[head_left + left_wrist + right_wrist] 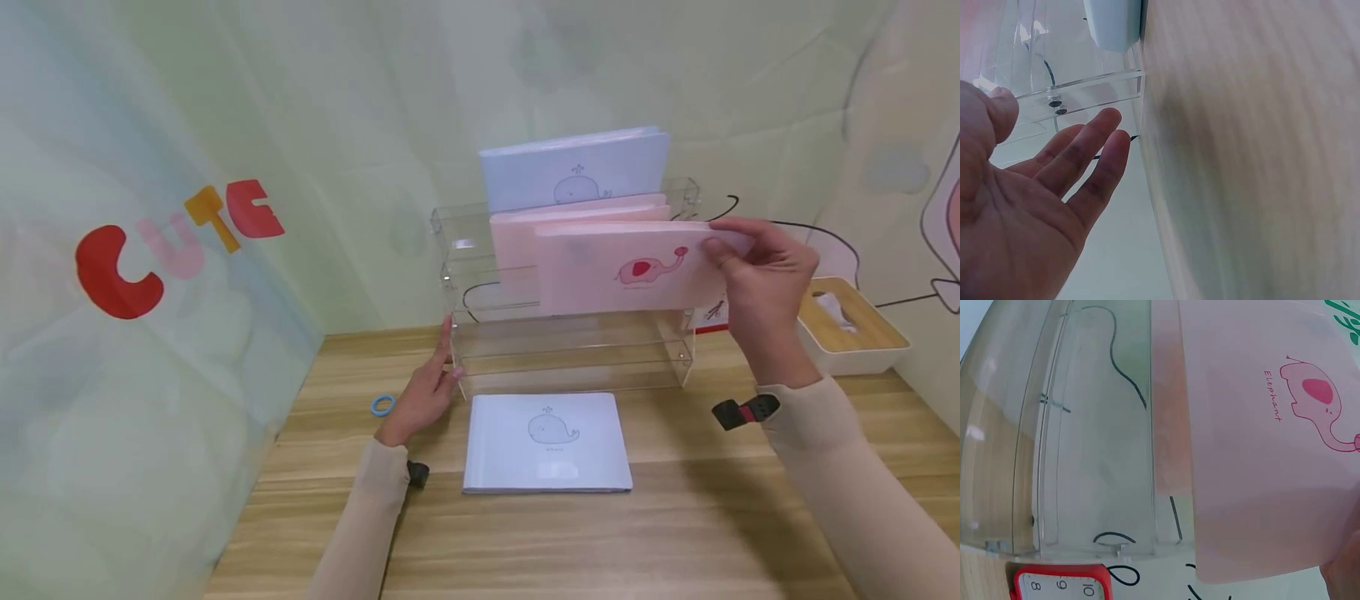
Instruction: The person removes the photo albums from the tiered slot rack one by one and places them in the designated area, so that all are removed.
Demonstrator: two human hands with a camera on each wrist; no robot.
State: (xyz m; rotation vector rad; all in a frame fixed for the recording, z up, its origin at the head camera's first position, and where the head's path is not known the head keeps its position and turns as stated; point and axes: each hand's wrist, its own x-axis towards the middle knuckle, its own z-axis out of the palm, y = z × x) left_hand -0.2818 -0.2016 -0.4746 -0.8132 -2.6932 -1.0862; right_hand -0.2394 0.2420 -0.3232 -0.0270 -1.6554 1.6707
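My right hand [772, 275] pinches the right end of a pink booklet [585, 271] with an elephant drawing, held up in front of the clear acrylic rack [570, 362]. Behind it, another pink booklet [513, 237] and a blue whale booklet [517, 177] stand in the rack's upper tiers. In the right wrist view the held booklet [1254, 487] overlaps the other pink one, and only part of the hand [1342, 569] shows. My left hand [425, 400] is at the rack's left side, fingers extended; in the left wrist view the palm [1022, 219] faces the rack's side panel [1097, 90].
A white-blue whale booklet [547, 467] lies on the wooden table [675, 542] in front of the rack. A blue ring [382, 405] lies left of my left hand. A tissue box [855, 325] stands at the right. A red-framed item with numbers [1063, 584] is beside the rack.
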